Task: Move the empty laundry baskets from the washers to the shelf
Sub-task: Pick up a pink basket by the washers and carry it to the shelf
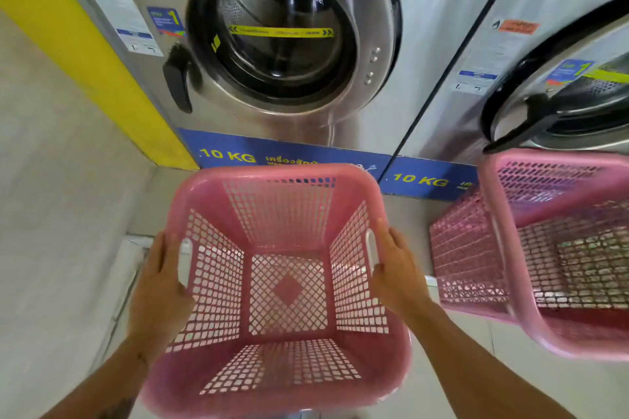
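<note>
Two hands on the near pink laundry basket point(286, 286), one per side at the slotted handles: left hand point(160, 286) flat against the left rim, fingers extended and wrapping the edge; right hand point(396, 269) on the right rim, fingers curled by the handle slot. Grip looks partial, more a clasp on the walls than a closed fist. Basket is empty, mesh bottom fully visible. Can't tell if it's on the floor point(68, 248) or already lifted.

Second pink basket point(551, 248) just to the right, also empty, untouched, sitting under the right washer's door point(558, 102).

Behind: left washer point(279, 37), door shut, "10 KG" strip along the base.

Step, as I read it: pickup of basket one, in front of the left washer. Next move needs a firm two-handed lift clear of the washer front, then a turn toward the shelf. Shelf not in view, so direction unknown. Second basket remains.
</note>
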`<act>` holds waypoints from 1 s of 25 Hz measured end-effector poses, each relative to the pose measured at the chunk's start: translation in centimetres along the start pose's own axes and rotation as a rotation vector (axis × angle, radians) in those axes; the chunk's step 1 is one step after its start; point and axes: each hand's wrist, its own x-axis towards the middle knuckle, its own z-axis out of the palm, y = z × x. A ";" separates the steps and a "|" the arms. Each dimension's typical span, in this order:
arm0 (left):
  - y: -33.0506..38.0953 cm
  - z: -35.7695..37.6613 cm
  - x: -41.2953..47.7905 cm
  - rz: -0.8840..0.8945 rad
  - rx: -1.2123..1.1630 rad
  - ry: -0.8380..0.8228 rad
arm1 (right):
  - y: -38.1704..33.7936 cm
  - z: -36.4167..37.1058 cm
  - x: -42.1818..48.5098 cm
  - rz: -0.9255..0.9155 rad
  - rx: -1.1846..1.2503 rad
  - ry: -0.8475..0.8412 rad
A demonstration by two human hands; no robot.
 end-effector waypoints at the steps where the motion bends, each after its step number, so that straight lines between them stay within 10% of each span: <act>1: -1.0 -0.5 -2.1 -0.066 -0.008 -0.023 | -0.2 0.8 -1.4 -0.017 0.011 -0.007; 25: -13.3 7.3 -24.2 -0.503 -0.062 -0.128 | 4.3 19.7 -14.7 -0.227 -0.088 -0.252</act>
